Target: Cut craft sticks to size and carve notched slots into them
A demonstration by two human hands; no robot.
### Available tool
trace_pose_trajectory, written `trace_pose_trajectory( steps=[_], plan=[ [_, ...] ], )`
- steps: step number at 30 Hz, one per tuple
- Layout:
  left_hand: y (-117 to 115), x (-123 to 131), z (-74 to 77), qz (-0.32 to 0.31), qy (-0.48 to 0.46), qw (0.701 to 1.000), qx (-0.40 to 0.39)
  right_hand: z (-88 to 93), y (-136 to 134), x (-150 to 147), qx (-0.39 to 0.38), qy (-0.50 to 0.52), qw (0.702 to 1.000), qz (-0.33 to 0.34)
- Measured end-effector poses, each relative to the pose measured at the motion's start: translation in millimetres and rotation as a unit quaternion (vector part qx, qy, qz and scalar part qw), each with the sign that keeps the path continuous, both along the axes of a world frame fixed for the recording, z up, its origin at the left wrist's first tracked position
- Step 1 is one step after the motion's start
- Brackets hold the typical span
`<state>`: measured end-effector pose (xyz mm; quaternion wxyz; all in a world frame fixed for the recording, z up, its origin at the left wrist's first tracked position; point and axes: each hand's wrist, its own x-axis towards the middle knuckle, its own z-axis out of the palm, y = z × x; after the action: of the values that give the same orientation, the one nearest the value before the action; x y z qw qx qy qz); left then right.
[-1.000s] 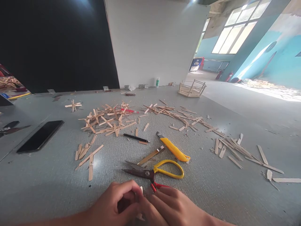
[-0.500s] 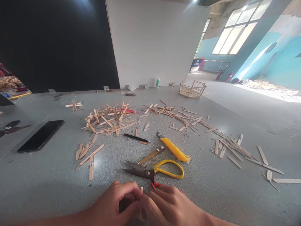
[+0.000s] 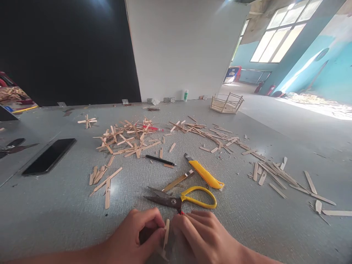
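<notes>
A pale wooden craft stick (image 3: pixel 167 233) stands nearly upright at the bottom middle. My left hand (image 3: pixel 139 233) pinches it between thumb and forefinger. Beside it, my right hand (image 3: pixel 202 234) is closed with the fingers curled under; whatever it holds is hidden. Just beyond the hands lie scissors (image 3: pixel 173 201) with one yellow handle showing, the blades slightly parted and pointing left; my right hand covers the red handle. Behind them are a yellow utility knife (image 3: pixel 205 175), a flat brass-coloured strip (image 3: pixel 177 181) and a black pen (image 3: pixel 160 160).
Joined craft sticks (image 3: pixel 126 139) are heaped left of centre, loose sticks (image 3: pixel 272 172) to the right. A black phone (image 3: pixel 49 157) lies at the left. At the back stand a small stick-built frame (image 3: pixel 227 103) and a green-white bottle (image 3: pixel 186 96), before a white panel (image 3: pixel 184 47).
My hands have drawn slightly apart, and more of the craft stick shows between them. My right hand has shifted a little to the right, covering more of the red scissor handle.
</notes>
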<state>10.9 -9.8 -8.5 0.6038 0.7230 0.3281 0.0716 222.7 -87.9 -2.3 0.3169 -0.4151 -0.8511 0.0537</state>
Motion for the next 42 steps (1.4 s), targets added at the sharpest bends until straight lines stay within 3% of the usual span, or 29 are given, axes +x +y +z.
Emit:
trace_pose_trajectory(
  steps=[8, 13, 20, 26, 30, 33, 35, 38, 42],
  plan=[
    [-1, -3, 12.4, -0.004, -0.029, 1.0, 0.002, -4.5, 7, 13, -0.012, 0.025, 0.995, -0.096],
    [-1, -4, 10.6, 0.012, -0.015, 0.999, 0.031, -1.7, 13, 18, 0.022, -0.058, 0.991, -0.122],
    [0, -1, 10.1, 0.039, -0.014, 0.999, 0.032, -6.1, 6, 32, 0.028, -0.169, 0.957, -0.234],
    [1, 4, 10.5, 0.075, -0.017, 0.997, 0.032, -13.0, -10, 45, -0.032, -0.186, 0.964, -0.188],
    [-3, 3, 17.5, 0.119, -0.033, 0.992, 0.01, -26.2, -8, 50, -0.034, -0.173, 0.962, -0.207],
    [-5, -1, 25.0, 0.129, -0.05, 0.99, -0.002, -29.7, 3, 52, -0.045, -0.111, 0.95, -0.289],
    [-3, -4, 29.0, 0.133, -0.066, 0.989, -0.013, -21.9, 12, 50, -0.08, -0.05, 0.947, -0.306],
    [5, -6, 35.7, 0.146, -0.079, 0.986, -0.006, 0.9, 19, 41, -0.175, 0.082, 0.947, -0.256],
    [12, -6, 49.7, 0.144, -0.087, 0.985, 0.031, 20.6, 13, 30, -0.218, 0.309, 0.909, -0.174]
  ],
)
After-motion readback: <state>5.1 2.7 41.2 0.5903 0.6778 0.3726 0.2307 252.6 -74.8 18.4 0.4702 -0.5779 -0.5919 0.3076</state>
